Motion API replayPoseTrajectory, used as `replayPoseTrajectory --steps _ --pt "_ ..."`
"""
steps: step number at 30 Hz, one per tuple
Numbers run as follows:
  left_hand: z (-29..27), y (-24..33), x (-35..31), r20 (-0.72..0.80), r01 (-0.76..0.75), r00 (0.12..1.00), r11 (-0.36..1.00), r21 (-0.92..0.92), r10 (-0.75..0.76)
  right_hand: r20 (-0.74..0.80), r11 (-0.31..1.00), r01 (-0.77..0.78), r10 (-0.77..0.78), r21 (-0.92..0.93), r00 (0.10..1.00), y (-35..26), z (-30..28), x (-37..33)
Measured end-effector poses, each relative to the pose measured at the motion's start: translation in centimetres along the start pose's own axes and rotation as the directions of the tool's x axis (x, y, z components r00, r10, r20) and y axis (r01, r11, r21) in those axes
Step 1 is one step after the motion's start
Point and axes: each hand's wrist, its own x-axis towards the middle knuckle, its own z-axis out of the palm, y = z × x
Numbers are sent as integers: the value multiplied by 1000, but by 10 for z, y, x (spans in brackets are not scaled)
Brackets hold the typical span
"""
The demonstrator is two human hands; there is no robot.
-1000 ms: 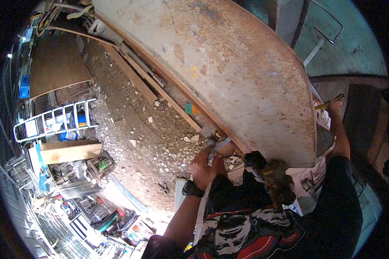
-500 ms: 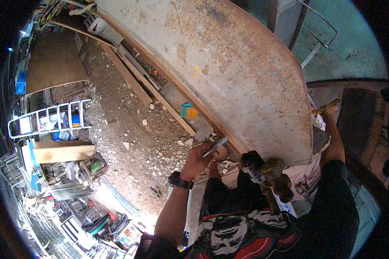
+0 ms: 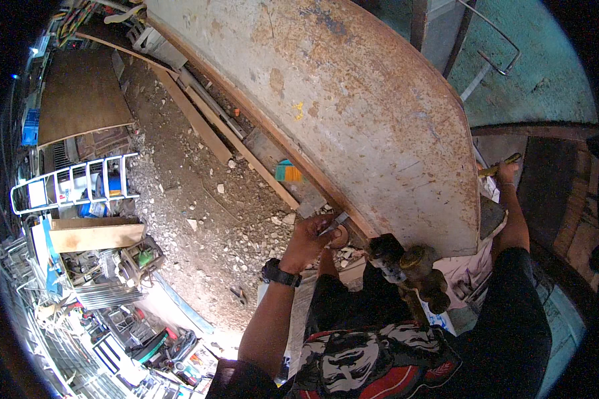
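Note:
My left hand [image 3: 309, 241], with a dark watch on its wrist, is closed around a flat, narrow grey metal strip [image 3: 335, 223]. The strip's far end lies at the near left edge of a worn, rust-stained bench top [image 3: 359, 126]. Beyond the bench's right edge, my right hand [image 3: 507, 174] is closed on a tool with a yellow-and-dark handle [image 3: 496, 169]. Most of that tool is hidden by the bench and the fingers, so its kind does not show. A dark, greasy metal vise [image 3: 406, 263] sits at the bench's near corner, between my arms.
Long wooden boards [image 3: 239, 143] lie on dirt floor strewn with rubble at left. Pliers [image 3: 238, 294] rest there too. Farther left are a white metal ladder [image 3: 80, 183], a wooden box [image 3: 96, 234] and piled tools. A bent metal rod [image 3: 506, 53] projects at upper right.
My left hand has shifted slightly, and less of the metal strip shows past its fingers. My right hand stays nearly in place with its grip unchanged.

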Motion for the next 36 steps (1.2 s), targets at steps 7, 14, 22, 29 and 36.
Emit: replayPoseTrajectory --steps 7,14,22,29,36 --pt "1 -14 4 -13 17 1000 993 -116 -19 3 998 -44 44 42 999 -4 0 1" --pt "6 0 -1 -68 21 997 998 -67 -26 34 999 -46 46 6 998 21 25 10" --pt "2 -2 2 -49 -6 999 1000 -27 4 -4 970 138 -142 -201 990 75 10 57" --pt "3 -16 4 -35 -32 999 988 -148 27 -29 992 55 -59 -110 998 45 7 42" --pt "-1 -8 5 -22 -78 997 991 -104 76 -100 1000 14 -16 -22 995 36 -3 43"
